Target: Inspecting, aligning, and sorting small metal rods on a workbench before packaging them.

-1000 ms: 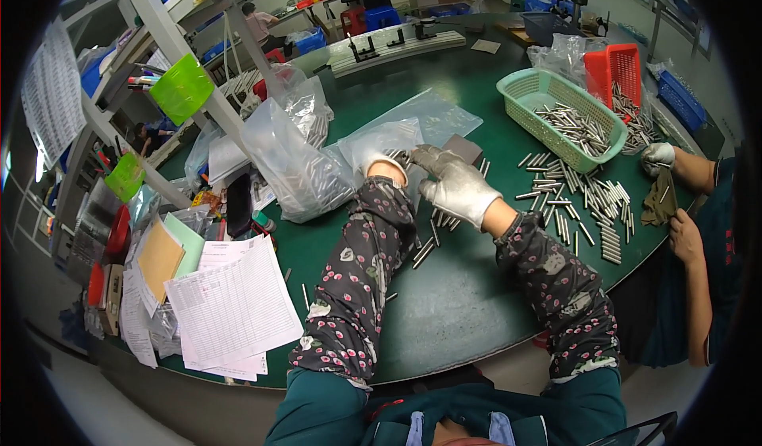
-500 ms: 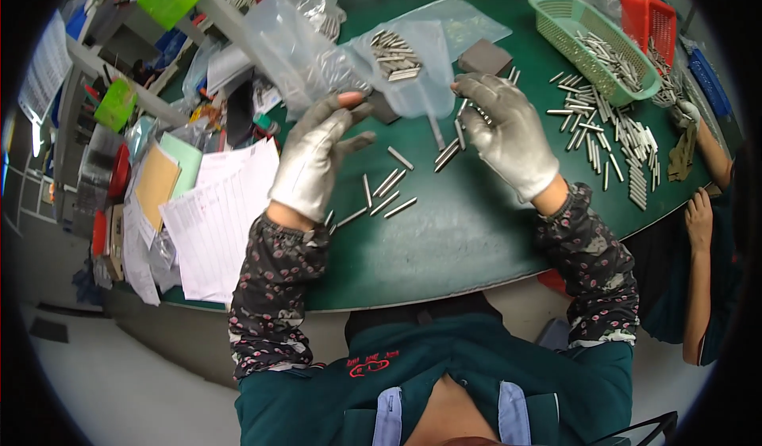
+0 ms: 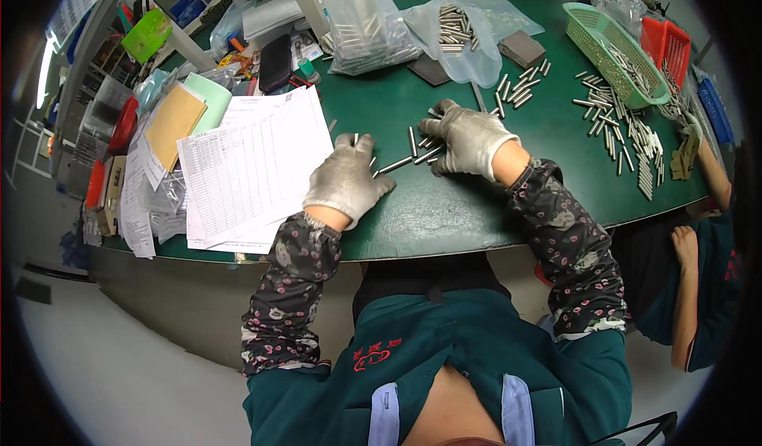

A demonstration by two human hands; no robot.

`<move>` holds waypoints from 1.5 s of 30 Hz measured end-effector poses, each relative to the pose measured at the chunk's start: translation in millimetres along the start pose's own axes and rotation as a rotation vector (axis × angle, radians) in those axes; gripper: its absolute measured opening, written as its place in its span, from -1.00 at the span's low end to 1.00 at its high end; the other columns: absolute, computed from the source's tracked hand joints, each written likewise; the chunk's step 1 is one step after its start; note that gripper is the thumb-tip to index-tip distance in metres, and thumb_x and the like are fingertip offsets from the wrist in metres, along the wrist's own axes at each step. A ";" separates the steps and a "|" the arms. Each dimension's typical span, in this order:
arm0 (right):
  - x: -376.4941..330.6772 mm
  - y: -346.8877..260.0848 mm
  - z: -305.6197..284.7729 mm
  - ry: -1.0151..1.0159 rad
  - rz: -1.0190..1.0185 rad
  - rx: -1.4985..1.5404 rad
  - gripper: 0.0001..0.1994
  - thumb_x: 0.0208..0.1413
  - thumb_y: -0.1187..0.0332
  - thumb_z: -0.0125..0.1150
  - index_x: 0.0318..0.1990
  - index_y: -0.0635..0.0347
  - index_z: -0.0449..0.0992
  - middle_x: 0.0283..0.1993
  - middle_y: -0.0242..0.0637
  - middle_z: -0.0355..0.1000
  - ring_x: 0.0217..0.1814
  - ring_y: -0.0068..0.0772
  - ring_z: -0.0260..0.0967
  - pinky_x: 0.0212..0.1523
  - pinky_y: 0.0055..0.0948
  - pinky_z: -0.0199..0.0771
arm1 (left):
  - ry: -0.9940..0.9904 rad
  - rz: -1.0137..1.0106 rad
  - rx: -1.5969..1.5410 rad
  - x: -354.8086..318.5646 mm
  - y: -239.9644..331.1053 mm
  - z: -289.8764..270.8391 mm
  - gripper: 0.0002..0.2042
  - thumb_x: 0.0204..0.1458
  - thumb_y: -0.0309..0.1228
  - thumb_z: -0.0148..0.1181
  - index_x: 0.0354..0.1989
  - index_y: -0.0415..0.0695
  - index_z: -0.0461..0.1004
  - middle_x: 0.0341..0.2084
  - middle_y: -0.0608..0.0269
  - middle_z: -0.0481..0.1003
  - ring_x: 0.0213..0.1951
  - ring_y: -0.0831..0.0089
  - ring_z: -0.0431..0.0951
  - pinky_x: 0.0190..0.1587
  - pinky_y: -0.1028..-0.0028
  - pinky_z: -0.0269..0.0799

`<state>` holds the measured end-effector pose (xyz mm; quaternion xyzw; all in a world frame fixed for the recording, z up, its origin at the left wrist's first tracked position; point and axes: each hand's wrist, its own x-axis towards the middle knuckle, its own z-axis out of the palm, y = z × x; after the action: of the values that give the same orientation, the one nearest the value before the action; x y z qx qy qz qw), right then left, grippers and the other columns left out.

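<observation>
My left hand [image 3: 348,178], in a pale grey work glove, rests low on the green table with thumb and fingers apart. Beside its fingertips lie a few short metal pins [image 3: 394,165], some partly hidden by the glove. My right hand [image 3: 474,140], gloved too, is spread above the table, fingers bent down and thumb apart. Between its thumb and fingers lie more loose metal pins [image 3: 429,155], touching or close to the glove. Farther off, a small group of pins [image 3: 520,93] lies past the right hand.
Printed sheets [image 3: 254,168] lie at left. At the back are plastic bags of pins [image 3: 367,29], a translucent bag [image 3: 474,61] and a dark block [image 3: 522,48]. At right stand a green basket [image 3: 587,29], a red basket [image 3: 667,45] and spread pins [image 3: 647,148]; a co-worker's arm [image 3: 717,176] reaches in.
Both hands have come nearer to me and down around the loose pins, the right also moving inward. A small group of pins now shows beyond the right hand. The head view has shifted.
</observation>
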<state>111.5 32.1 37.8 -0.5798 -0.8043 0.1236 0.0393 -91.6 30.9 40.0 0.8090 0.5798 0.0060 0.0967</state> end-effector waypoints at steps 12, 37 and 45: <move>-65.5 17.2 19.5 0.129 -0.299 0.292 -0.69 -0.19 0.43 0.26 -0.18 0.09 0.51 -0.14 -0.18 0.38 -0.10 -0.04 0.34 -0.14 -0.22 0.39 | 0.021 0.271 -0.388 -30.8 58.9 36.4 -0.57 -0.16 -0.36 0.28 -0.07 -0.18 0.35 -0.09 0.02 0.32 -0.15 0.04 0.48 -0.12 0.25 0.46; -110.6 0.2 24.7 0.337 -0.039 0.043 -0.86 -0.14 0.42 0.14 -0.35 0.11 0.50 -0.38 -0.25 0.38 -0.23 -0.16 0.38 -0.24 -0.21 0.38 | 0.175 0.281 -0.339 -45.3 55.8 45.0 -0.65 -0.17 -0.25 0.29 -0.18 -0.08 0.43 -0.22 0.16 0.39 -0.22 0.20 0.49 -0.23 0.30 0.46; -107.7 -18.3 35.5 0.403 0.196 0.225 -0.87 -0.07 0.44 0.07 -0.31 0.15 0.47 -0.45 -0.18 0.41 -0.35 -0.09 0.40 -0.30 -0.17 0.39 | 0.213 0.396 -0.398 -39.8 57.9 53.8 -0.64 -0.19 -0.34 0.30 -0.18 -0.14 0.42 -0.24 0.13 0.42 -0.22 0.20 0.49 -0.20 0.31 0.45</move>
<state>122.2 -80.2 16.6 -0.6599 -0.7014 0.0975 0.2511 -43.8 -32.4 0.8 0.8663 0.4050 0.2231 0.1891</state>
